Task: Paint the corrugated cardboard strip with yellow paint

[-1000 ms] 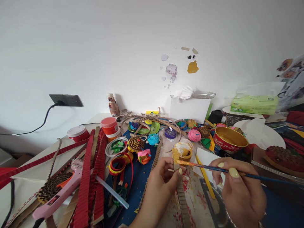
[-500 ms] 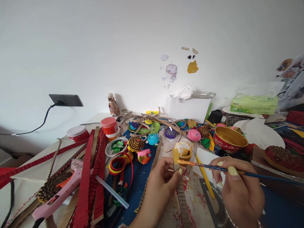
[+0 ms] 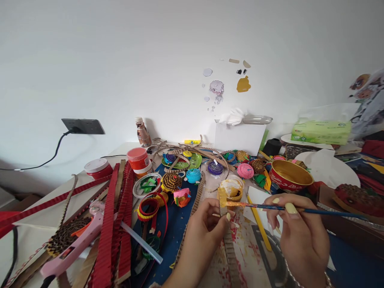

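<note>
Head view. In the lower centre of the frame, the left hand point(image 3: 202, 236) pinches a corrugated cardboard strip point(image 3: 230, 256) between thumb and fingers; the strip's upper end is coated yellow, its lower length bare brown. At lower right, the right hand point(image 3: 303, 232) grips a blue-handled paintbrush point(image 3: 255, 206) in a pen-like hold, the yellow-loaded bristles against the strip's painted end. Just behind this end, near centre, stands an open paint tub point(image 3: 241, 192), smeared white and yellow. Coiled-paper pieces, including turquoise point(image 3: 193, 176) and pink point(image 3: 245, 171) ones, occupy the middle band. At lower left, a pink glue gun point(image 3: 85, 236) lies beside red corrugated strips point(image 3: 108, 224).
</note>
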`<action>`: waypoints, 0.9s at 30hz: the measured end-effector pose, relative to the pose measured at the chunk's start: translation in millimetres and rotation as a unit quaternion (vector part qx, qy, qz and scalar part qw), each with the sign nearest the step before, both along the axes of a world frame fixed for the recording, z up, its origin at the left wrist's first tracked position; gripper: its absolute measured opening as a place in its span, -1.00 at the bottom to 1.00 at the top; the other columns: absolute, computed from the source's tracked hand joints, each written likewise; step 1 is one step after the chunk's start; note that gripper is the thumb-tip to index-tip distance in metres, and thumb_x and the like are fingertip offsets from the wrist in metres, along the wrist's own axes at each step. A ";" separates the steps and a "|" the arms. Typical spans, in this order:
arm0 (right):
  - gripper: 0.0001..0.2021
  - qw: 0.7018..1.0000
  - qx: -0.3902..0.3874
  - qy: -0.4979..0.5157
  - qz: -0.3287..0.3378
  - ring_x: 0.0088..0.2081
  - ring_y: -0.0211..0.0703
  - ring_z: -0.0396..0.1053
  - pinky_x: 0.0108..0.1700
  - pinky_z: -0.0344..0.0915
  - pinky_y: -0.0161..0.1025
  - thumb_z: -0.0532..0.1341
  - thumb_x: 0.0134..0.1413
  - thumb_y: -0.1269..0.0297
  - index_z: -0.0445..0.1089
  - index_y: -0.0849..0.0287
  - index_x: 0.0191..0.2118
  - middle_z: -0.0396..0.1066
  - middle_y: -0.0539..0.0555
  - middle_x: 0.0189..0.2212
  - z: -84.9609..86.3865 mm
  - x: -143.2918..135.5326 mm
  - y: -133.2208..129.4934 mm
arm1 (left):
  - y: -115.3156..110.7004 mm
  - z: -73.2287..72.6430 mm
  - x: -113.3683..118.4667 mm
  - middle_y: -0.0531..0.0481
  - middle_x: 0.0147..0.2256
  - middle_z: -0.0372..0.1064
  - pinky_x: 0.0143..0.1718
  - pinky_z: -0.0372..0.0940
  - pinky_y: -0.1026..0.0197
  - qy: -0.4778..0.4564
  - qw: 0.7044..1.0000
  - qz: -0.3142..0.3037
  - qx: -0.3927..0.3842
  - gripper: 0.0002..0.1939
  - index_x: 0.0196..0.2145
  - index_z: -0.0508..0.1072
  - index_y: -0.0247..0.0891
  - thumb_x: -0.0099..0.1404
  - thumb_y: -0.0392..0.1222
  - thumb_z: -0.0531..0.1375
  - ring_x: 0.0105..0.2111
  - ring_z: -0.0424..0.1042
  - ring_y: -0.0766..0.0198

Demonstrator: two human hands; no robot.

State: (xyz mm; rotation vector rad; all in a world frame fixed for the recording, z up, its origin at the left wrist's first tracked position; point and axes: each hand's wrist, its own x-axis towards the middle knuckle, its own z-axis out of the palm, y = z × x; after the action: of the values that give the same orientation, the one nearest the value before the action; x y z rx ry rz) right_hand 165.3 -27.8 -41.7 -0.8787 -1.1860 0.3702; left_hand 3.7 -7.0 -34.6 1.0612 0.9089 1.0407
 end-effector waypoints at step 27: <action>-0.85 1.000 -0.010 -0.008 0.005 -0.62 -0.35 0.21 -0.58 0.17 -0.29 0.02 0.19 0.36 0.33 0.15 -0.28 0.37 0.04 -0.38 0.9 -0.2 0.0 | -0.4 -6.3 2.3 0.06 -0.41 0.44 -0.37 0.27 0.26 -0.053 0.999 0.003 -0.008 -0.78 -0.41 0.33 -0.23 0.05 -0.15 0.30 -0.50 0.46 0.32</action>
State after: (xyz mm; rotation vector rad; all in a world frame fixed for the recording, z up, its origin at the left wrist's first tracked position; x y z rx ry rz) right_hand 165.2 -27.9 -40.8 -0.8951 -1.2042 0.3849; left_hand 6.0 -7.4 -40.9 0.9811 0.8339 1.0817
